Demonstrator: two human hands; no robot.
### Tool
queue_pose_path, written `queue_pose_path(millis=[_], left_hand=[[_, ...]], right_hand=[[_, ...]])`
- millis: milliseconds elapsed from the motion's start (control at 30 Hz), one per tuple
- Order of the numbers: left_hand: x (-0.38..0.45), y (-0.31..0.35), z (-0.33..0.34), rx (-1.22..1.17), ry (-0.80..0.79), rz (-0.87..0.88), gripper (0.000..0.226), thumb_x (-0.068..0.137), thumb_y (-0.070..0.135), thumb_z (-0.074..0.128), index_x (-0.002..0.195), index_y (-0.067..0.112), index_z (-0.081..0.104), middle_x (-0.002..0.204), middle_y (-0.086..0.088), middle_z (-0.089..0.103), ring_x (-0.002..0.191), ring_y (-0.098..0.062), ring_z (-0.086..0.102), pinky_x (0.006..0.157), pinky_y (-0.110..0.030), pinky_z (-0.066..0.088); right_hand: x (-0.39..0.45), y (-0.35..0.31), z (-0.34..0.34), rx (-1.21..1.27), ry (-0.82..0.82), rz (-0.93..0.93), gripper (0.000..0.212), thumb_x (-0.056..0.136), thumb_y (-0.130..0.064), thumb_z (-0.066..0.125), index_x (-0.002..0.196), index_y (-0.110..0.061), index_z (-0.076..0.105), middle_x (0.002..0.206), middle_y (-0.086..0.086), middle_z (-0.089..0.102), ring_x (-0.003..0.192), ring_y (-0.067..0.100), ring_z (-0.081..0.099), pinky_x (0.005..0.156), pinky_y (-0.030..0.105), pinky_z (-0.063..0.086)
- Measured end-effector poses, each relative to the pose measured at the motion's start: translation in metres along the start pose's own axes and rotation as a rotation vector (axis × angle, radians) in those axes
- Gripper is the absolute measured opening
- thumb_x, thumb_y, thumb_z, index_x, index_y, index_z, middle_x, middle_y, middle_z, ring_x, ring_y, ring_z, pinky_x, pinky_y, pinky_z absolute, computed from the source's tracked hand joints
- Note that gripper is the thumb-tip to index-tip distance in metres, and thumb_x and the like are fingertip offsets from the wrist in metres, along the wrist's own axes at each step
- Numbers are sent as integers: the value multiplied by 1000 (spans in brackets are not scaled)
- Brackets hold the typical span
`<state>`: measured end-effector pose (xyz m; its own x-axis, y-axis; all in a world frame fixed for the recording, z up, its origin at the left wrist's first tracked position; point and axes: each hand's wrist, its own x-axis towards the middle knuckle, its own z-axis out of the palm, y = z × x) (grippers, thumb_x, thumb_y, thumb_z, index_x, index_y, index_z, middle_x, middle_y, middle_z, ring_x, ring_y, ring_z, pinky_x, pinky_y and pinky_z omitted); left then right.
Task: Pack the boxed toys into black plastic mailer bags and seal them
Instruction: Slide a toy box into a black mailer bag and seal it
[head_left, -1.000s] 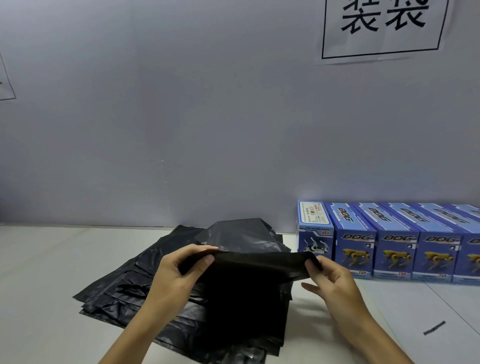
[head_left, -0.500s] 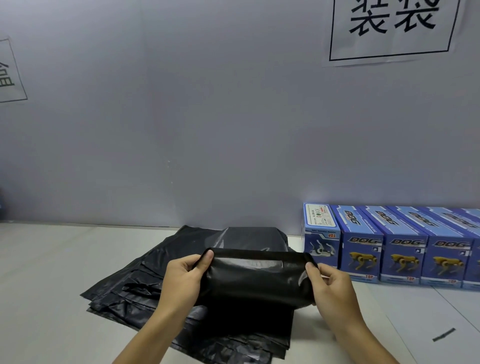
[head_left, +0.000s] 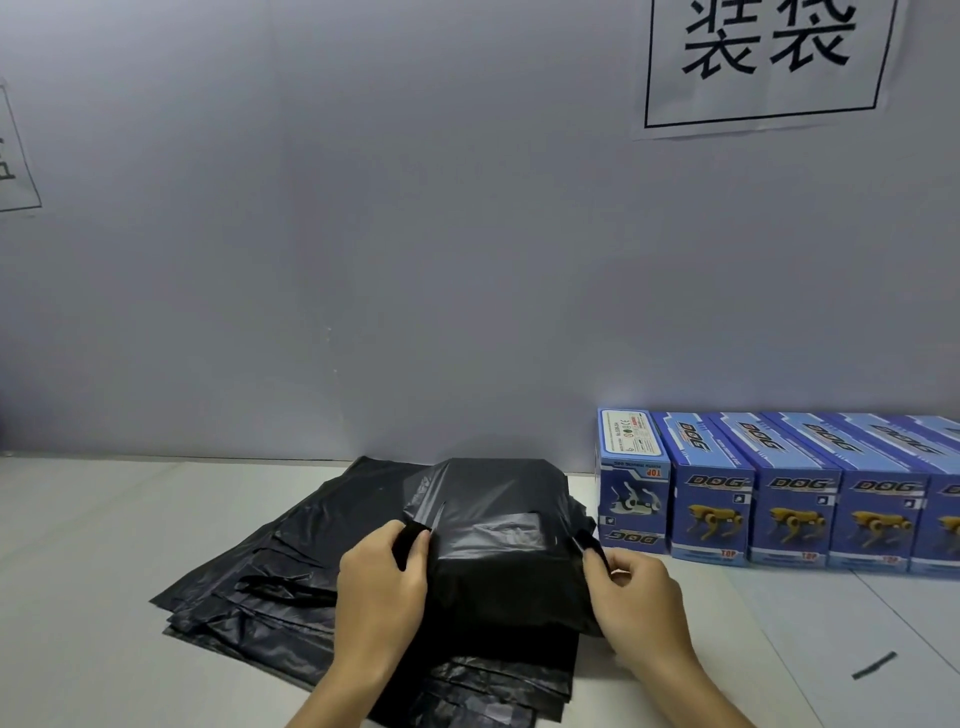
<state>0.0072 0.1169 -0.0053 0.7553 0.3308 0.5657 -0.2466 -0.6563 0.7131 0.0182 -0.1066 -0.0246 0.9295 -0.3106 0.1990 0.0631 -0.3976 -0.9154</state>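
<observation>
A bulging black mailer bag (head_left: 498, 561) with a box inside rests on a stack of flat black mailer bags (head_left: 260, 597) in the middle of the white table. My left hand (head_left: 382, 587) grips the bag's left end, fingers curled round the folded flap. My right hand (head_left: 639, 597) pinches the flap's right corner. The flap lies folded over the bag's top. The box inside is hidden by the plastic. A row of several blue boxed DOG toys (head_left: 795, 499) stands against the wall on the right.
A grey wall rises just behind the table (head_left: 78, 571). Paper signs (head_left: 769, 57) hang on it at the upper right and far left. A small dark strip (head_left: 874, 665) lies on the table at the lower right.
Both hands have folded the bag's open flap down over the top of the packed box and drawn it tight. The bag has settled lower on the stack.
</observation>
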Motion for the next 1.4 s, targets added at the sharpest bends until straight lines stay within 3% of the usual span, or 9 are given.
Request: queue_pose_path(millis=[67, 233, 400, 533, 667, 833, 1000, 1200, 1400], left_hand=[[-2, 1, 1, 118, 66, 123, 8, 91, 16, 71, 88, 16, 63, 85, 6, 59, 81, -14, 55, 69, -26, 45], [-2, 1, -1, 357, 190, 451, 57, 66, 4, 88, 112, 16, 58, 110, -9, 54, 98, -23, 44, 77, -40, 50], [4, -3, -8, 351, -30, 722, 43, 58, -12, 88, 95, 7, 76, 95, -6, 66, 79, -20, 63, 64, -32, 58], [1, -1, -14, 117, -145, 521, 31, 81, -14, 68, 104, 5, 77, 99, 4, 70, 84, -6, 67, 78, -19, 56], [-7, 9, -7, -15, -126, 302, 13, 98, 19, 57, 94, 21, 69, 87, 18, 67, 84, -1, 64, 75, -20, 53], [-10, 12, 6, -22, -193, 66, 42, 101, 41, 47, 72, 12, 55, 63, -1, 56, 59, -14, 51, 59, -30, 40], [-10, 11, 14, -120, -220, -84, 41, 102, 39, 46, 88, 8, 68, 84, -1, 69, 84, -14, 63, 79, -31, 49], [-11, 12, 14, -220, -257, -177, 31, 101, 35, 50, 80, 16, 62, 95, -4, 66, 87, -8, 59, 74, -11, 41], [-17, 35, 11, -338, -143, -135, 35, 102, 33, 49, 134, 23, 59, 130, 10, 57, 127, -9, 48, 108, -30, 37]], right_hand=[[-4, -2, 0, -41, 73, -74, 25, 96, -27, 63, 73, -18, 64, 59, -3, 65, 61, 16, 64, 54, 27, 50], [-16, -13, 1, -156, 232, -297, 32, 84, -19, 77, 92, -26, 47, 83, -10, 55, 75, 12, 57, 61, 12, 44], [-23, -21, -6, -304, 211, -668, 26, 79, 7, 75, 97, -12, 71, 97, 2, 62, 90, 17, 59, 77, 19, 51], [-23, -18, -10, -251, 48, -625, 33, 89, 6, 62, 114, -14, 73, 108, -2, 70, 94, 7, 60, 87, 9, 47], [-25, -16, -6, -172, -34, -523, 36, 98, -14, 56, 133, -18, 63, 122, -6, 68, 103, 2, 59, 94, 15, 51], [-29, -19, 7, -210, -125, -407, 56, 102, -43, 44, 154, -22, 35, 151, -9, 47, 138, 7, 42, 105, 10, 28], [-28, -20, 19, -115, -187, -211, 62, 103, -49, 34, 157, -21, 26, 157, -3, 39, 143, 13, 36, 118, 28, 31], [-29, -21, 24, 56, -134, -97, 55, 102, -45, 44, 151, -20, 39, 152, -3, 45, 141, 14, 38, 118, 36, 34], [-36, -31, 17, 237, -56, -175, 34, 100, -38, 51, 134, -33, 52, 134, -15, 54, 131, 7, 46, 112, 33, 41]])
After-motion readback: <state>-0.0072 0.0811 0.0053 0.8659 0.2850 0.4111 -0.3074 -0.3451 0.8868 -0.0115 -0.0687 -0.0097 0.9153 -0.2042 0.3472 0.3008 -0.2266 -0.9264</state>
